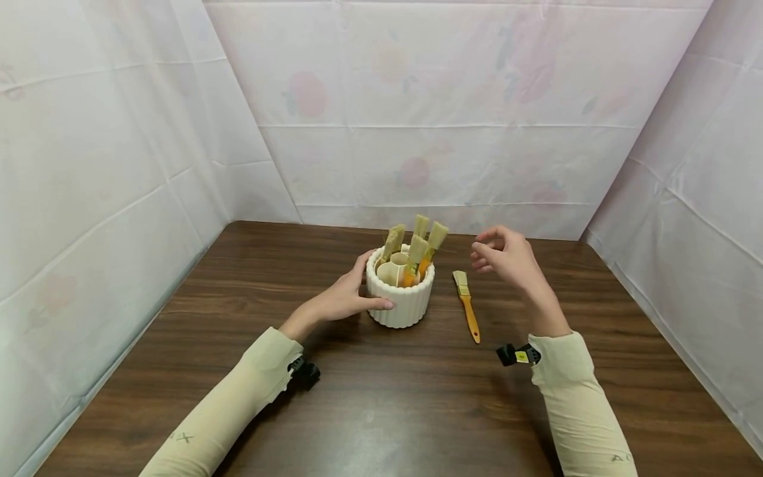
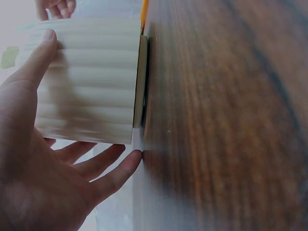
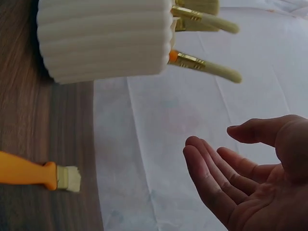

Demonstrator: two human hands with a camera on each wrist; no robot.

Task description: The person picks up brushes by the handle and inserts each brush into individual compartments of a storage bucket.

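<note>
Brushes (image 1: 417, 248) stand bristle-up in a white ribbed holder (image 1: 401, 301) that sits on the dark wooden table (image 1: 381, 411), and everything else here is best placed against that holder. From the head view, the left hand (image 1: 346, 298) cups the holder's left side, thumb along the front wall and fingers reaching round the back. The right hand (image 1: 507, 255) hangs in the air to the right of the holder, level with the brush tips, fingers loosely bent and holding nothing. One more brush with an orange handle (image 1: 467, 305) lies flat on the table just right of the holder, between it and the right forearm, bristles pointing away from the person.

From the left wrist view, the holder (image 2: 89, 79) fills the upper left; the left hand (image 2: 43, 159) has its thumb laid against the ribbed wall and its other fingers spread out beside the base, so it steadies rather than clamps.

From the right wrist view, the right hand (image 3: 250, 168) is open and relaxed, palm showing, well apart from the holder (image 3: 103, 38), from which gold-ferruled brushes (image 3: 204, 65) stick out. The loose brush (image 3: 38, 174) lies on the table (image 3: 29, 120) below the holder, untouched.
</note>
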